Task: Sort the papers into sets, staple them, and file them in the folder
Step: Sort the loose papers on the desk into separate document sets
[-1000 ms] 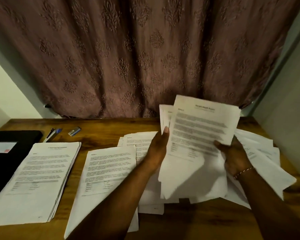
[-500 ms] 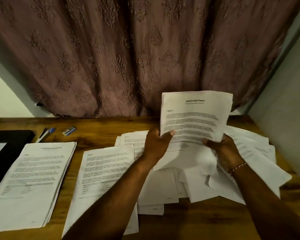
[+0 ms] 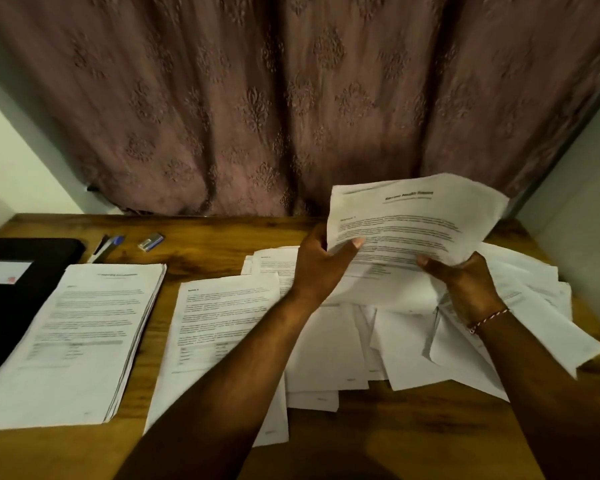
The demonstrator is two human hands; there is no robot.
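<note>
Now both hands hold one printed sheet (image 3: 413,223) raised above the loose pile (image 3: 413,341): the left hand (image 3: 321,268) pinches its left edge, the right hand (image 3: 465,282) grips its lower right. Beside the black folder (image 3: 0,299) lies a neat stack (image 3: 80,337).

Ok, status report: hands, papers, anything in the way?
Left hand pinches printed sheet at left edge, right hand grips lower edge. Sheet held above loose pile. Sorted stack, stapler, folder lie untouched at left; nothing blocking.
</note>
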